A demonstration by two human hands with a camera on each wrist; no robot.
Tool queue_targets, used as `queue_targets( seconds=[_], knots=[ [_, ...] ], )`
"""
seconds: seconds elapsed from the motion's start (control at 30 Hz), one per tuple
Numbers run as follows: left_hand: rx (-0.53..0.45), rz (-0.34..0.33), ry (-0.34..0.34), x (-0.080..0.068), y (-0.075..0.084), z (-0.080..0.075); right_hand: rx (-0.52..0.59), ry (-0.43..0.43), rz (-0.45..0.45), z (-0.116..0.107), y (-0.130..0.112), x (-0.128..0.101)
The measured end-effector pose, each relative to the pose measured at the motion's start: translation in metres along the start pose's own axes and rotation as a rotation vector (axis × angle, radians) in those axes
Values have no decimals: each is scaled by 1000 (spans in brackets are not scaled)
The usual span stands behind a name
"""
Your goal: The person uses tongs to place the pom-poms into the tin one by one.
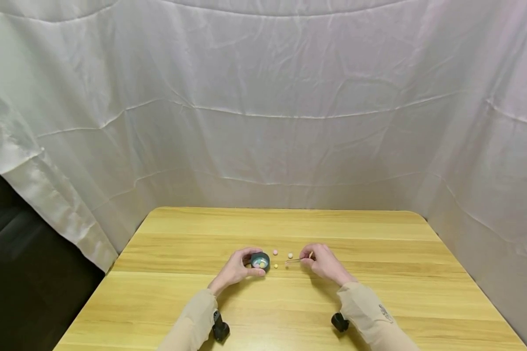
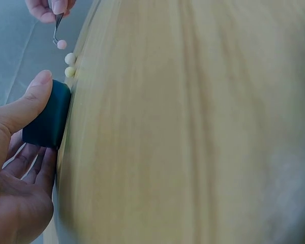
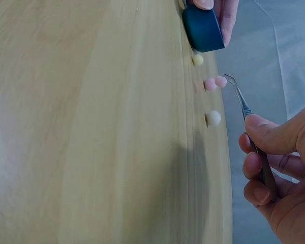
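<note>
Thumb and fingers of my left hand [image 1: 236, 269] grip a small dark teal round bowl [image 2: 48, 114] by its sides. In the head view, several pale pieces show inside the bowl, whose opening faces up. My right hand [image 1: 327, 265] pinches metal tweezers [image 3: 247, 109] with bent tips, pointing toward the bowl. At the tips is a small pink ball [image 3: 220, 81], held above the tabletop. Between the hands lie another pink ball [image 1: 275, 252], a white ball [image 1: 290, 255] and a yellow ball [image 1: 275, 266], the yellow one nearest the bowl.
The wooden table [image 1: 334, 229] has rounded far corners. Pale curtains [image 1: 281, 146] hang behind it and along both sides. A dark area [image 1: 26, 263] shows beyond the left edge. Each sleeved wrist carries a black camera [image 1: 220, 327] close over the tabletop.
</note>
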State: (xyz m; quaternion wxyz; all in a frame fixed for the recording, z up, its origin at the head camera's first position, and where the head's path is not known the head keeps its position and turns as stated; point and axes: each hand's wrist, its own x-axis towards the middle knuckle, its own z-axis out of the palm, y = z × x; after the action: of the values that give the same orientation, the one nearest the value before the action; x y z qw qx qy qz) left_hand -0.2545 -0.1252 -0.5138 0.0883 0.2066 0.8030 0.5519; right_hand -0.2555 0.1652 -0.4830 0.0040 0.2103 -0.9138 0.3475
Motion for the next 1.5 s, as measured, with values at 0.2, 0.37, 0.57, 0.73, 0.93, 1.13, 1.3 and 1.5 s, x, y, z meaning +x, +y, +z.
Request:
queue_targets(
  seconds=[0.2,0.37,0.57,0.73,0.93,1.13,1.3,1.5],
  knots=[
    [11,7,1,-1,0,-1,12,5,14,1,-3,1],
    [2,3,1,0,0,0,18,1,15,0,-7,3],
    [-3,14,-5,1,-1,1,24,1,21,1,-9,6],
    [-3,5,-4,1,-2,1,27,7,9,1,-10,8],
    [-8,-1,-3,1,-2,1,18,19,-10,1,-12,9],
    [-13,0,0,0,-2,1,13,23,-21,1,-16,9],
    [-11,2,3,0,-2,1,15,24,-23,1,-18,8],
    [-5,2,10,0,-3,2,21,26,-26,1,-20,10]
  ],
)
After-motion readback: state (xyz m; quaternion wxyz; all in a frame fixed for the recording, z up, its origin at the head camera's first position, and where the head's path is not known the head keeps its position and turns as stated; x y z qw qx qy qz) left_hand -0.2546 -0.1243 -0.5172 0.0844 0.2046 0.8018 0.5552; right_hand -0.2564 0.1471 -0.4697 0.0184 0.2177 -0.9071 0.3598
